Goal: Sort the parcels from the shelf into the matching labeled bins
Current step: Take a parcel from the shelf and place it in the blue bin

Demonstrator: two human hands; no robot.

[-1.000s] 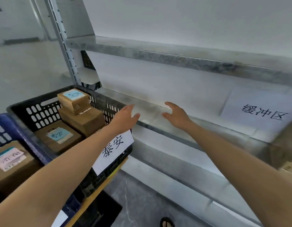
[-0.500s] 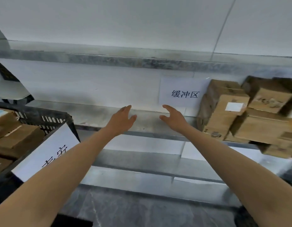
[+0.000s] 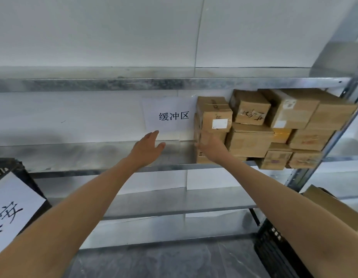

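Note:
Several brown cardboard parcels [image 3: 252, 137] are stacked at the right end of a metal shelf [image 3: 83, 155]. My right hand [image 3: 209, 144] reaches onto the leftmost stack and lies against the lower left parcel [image 3: 201, 157], fingers blurred. Above it sits a parcel with a white label [image 3: 216, 117]. My left hand [image 3: 147, 147] hovers open over the bare shelf, just left of the stack, holding nothing. At the far left, the black bin [image 3: 15, 167] carries a white paper label [image 3: 11, 207] with handwritten characters.
A printed paper sign [image 3: 170, 115] hangs on the back wall of the shelf. A second shelf board [image 3: 174, 84] runs above the parcels. Another cardboard box [image 3: 334, 207] and a black crate [image 3: 274, 247] stand at the lower right. A lower shelf level [image 3: 164, 203] lies below.
The view has swung right, away from the bins, bringing the whole parcel stack into sight. Both hands have reached right, and my right hand has arrived at the leftmost parcels.

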